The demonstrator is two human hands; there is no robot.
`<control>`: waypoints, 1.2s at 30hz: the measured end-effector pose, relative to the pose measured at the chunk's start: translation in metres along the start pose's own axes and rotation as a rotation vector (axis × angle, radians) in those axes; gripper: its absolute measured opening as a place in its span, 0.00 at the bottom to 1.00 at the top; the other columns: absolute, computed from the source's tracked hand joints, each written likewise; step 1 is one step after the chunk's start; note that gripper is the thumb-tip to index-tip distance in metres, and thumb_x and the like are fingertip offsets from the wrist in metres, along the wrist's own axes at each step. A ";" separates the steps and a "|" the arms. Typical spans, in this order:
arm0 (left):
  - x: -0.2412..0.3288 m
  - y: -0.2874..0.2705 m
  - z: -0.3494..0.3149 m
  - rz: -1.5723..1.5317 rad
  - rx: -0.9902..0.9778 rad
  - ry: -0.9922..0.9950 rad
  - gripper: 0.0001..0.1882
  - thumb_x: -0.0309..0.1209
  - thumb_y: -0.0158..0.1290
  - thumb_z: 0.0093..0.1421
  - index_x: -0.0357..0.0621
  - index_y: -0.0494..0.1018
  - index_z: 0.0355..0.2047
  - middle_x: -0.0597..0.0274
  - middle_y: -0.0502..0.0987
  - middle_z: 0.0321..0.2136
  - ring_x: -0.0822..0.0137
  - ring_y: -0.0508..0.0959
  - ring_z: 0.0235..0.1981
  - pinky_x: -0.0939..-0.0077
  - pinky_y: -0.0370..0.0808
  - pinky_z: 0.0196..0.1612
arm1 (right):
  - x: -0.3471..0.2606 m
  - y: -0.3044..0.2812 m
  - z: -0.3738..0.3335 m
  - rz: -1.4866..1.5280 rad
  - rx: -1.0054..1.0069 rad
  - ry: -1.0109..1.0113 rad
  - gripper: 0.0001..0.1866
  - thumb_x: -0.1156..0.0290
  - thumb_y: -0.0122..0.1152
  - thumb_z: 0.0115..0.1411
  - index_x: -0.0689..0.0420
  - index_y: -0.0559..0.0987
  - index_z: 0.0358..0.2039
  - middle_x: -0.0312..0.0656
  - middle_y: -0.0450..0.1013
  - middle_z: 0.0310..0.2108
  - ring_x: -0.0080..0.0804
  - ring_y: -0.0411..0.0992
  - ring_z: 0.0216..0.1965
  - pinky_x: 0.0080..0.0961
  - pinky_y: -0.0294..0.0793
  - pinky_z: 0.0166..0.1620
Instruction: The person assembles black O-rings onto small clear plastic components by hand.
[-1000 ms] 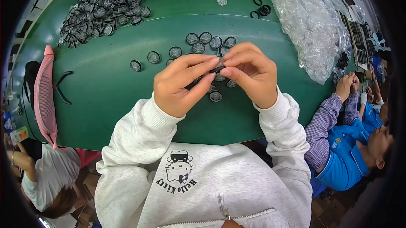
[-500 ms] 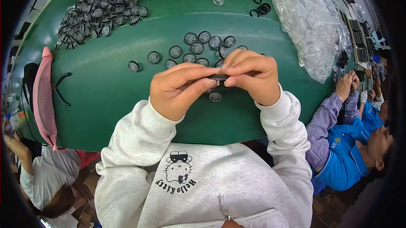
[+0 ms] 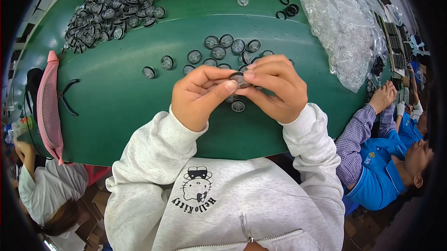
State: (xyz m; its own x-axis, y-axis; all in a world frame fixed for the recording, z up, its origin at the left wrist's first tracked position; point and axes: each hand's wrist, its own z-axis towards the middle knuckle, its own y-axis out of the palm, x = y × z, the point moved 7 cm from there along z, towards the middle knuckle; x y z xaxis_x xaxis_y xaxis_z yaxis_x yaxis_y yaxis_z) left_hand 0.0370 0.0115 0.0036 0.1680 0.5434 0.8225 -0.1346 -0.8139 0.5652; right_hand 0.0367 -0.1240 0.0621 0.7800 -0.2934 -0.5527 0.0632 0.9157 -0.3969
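Between the fingertips of both hands sits a small round clear plastic wheel with a black ring around its rim (image 3: 239,80). My left hand (image 3: 198,95) pinches one side of it with thumb and forefinger. On the other side, my right hand (image 3: 279,90) grips it with thumb and fingertips. The wheel is tilted, so its clear face partly shows. Just beyond my hands lie several similar black-rimmed wheels (image 3: 194,56) on the green table (image 3: 116,116). Another such wheel (image 3: 238,106) lies below my fingers, and a few are partly hidden behind my hands.
A large heap of black-rimmed wheels (image 3: 121,9) covers the far left. Clear discs without rings (image 3: 243,0) and loose black rings (image 3: 291,11) lie at the back. A plastic bag of clear parts (image 3: 342,37) stands right; a pink pouch (image 3: 49,107) and pliers (image 3: 66,97) lie left. Co-workers sit on both sides.
The held wheel has turned from edge-on to showing its clear face. My right fingers have shifted their hold. The wheel at the left of the loose group has tipped slightly.
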 end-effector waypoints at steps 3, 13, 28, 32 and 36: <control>0.001 0.001 -0.001 0.096 -0.037 0.009 0.11 0.17 0.53 0.52 0.31 0.71 0.38 0.54 0.77 0.31 0.71 0.77 0.31 0.86 0.74 0.36 | -0.005 0.001 -0.003 -0.097 0.017 -0.056 0.16 0.79 0.68 0.39 0.57 0.78 0.32 0.36 0.73 0.30 0.28 0.71 0.29 0.22 0.72 0.34; 0.030 0.020 0.024 0.722 -0.234 0.171 0.10 0.20 0.56 0.50 0.35 0.74 0.34 0.58 0.77 0.31 0.72 0.75 0.27 0.85 0.72 0.33 | 0.033 -0.020 0.007 0.047 0.087 0.235 0.14 0.72 0.68 0.42 0.58 0.77 0.32 0.39 0.73 0.30 0.29 0.70 0.27 0.21 0.71 0.31; -0.010 0.073 0.142 1.555 -0.507 0.159 0.09 0.32 0.58 0.48 0.41 0.79 0.28 0.65 0.77 0.21 0.72 0.71 0.19 0.80 0.70 0.27 | 0.144 -0.077 0.002 -0.908 0.006 0.425 0.06 0.70 0.58 0.52 0.55 0.76 0.31 0.35 0.70 0.30 0.31 0.67 0.34 0.24 0.68 0.35; 0.004 0.060 0.158 1.469 -0.386 0.299 0.11 0.32 0.57 0.48 0.43 0.78 0.32 0.63 0.78 0.23 0.71 0.74 0.22 0.79 0.72 0.30 | 0.148 -0.077 -0.004 -0.842 0.088 0.361 0.05 0.70 0.57 0.53 0.56 0.75 0.29 0.35 0.70 0.31 0.32 0.68 0.34 0.25 0.68 0.35; 0.009 0.045 0.181 1.847 -0.264 0.514 0.13 0.32 0.54 0.49 0.46 0.77 0.37 0.64 0.79 0.27 0.64 0.77 0.28 0.72 0.74 0.35 | 0.138 -0.079 0.001 -0.548 0.236 0.174 0.05 0.70 0.56 0.54 0.57 0.73 0.26 0.37 0.71 0.30 0.34 0.68 0.34 0.28 0.69 0.34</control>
State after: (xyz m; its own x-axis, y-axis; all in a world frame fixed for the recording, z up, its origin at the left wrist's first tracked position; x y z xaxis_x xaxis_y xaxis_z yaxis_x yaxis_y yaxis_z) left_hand 0.2097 -0.0571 0.0251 -0.5839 -0.7785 0.2303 0.0887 -0.3431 -0.9351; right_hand 0.1398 -0.2362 0.0183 0.4837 -0.7601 -0.4339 0.5768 0.6497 -0.4952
